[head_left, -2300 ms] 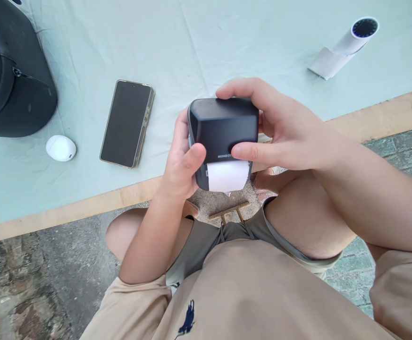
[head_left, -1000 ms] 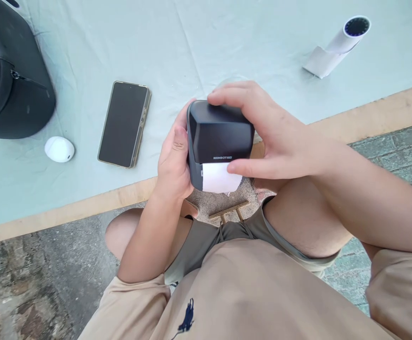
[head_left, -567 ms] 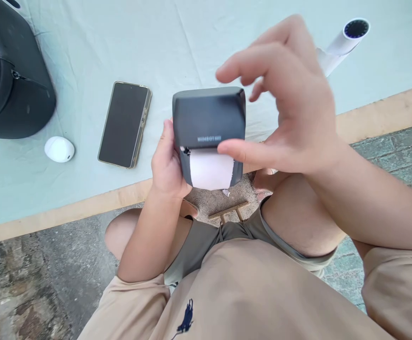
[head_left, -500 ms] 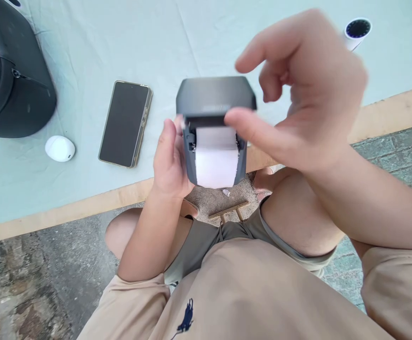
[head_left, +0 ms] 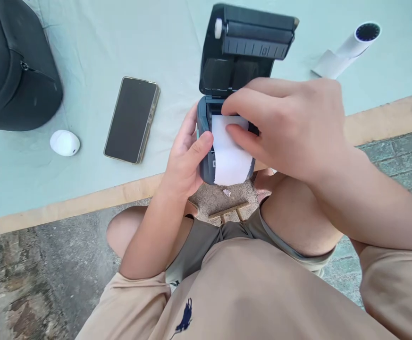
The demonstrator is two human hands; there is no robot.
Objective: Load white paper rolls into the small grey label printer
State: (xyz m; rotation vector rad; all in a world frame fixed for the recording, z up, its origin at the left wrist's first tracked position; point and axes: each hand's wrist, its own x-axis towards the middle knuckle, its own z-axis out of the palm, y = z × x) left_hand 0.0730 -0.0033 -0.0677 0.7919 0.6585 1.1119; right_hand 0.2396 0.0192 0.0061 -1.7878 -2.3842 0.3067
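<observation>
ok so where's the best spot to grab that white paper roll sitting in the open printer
Probably take the white paper roll by its two flat ends, coming straight down from above. The dark grey label printer has its lid swung fully back, so the top is the only open side. The right hand already rests its fingertips there, while the left hand steadies the body.

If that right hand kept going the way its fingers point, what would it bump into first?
The right hand points leftward, its fingers already on the white paper in the open printer. Beyond it, probably the left hand gripping the printer's side, though depth is unclear.
</observation>
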